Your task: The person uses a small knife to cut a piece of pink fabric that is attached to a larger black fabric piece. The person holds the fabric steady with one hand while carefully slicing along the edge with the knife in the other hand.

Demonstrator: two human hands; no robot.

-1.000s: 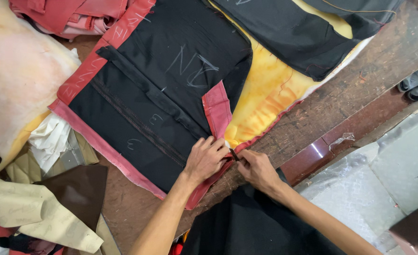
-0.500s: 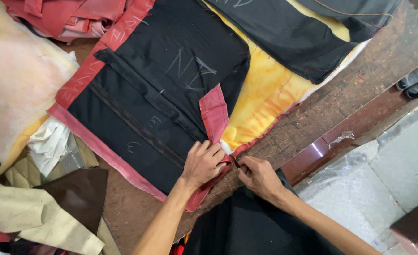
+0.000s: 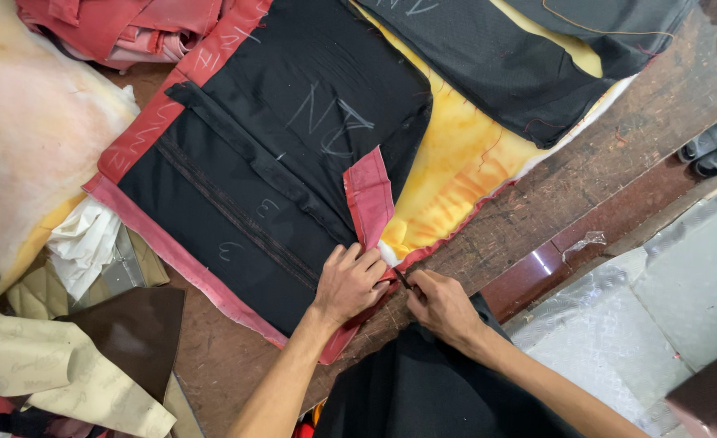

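Head view: the left hand (image 3: pixel 350 284) lies flat, fingers spread, pinning the black fabric panel (image 3: pixel 269 170) on the counter (image 3: pixel 569 195). The right hand (image 3: pixel 443 304) grips a small dark tool (image 3: pixel 401 278) at the red trim (image 3: pixel 368 199), apparently working the seam; continuing calls for steady hold-down.

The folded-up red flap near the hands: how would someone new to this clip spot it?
Start at the big black fabric panel with chalk marks, lying on the wooden table. At its lower right edge, just above the left hand, stands the red flap. Unlike the flat red border, it is turned up over the black, beside yellow foam.
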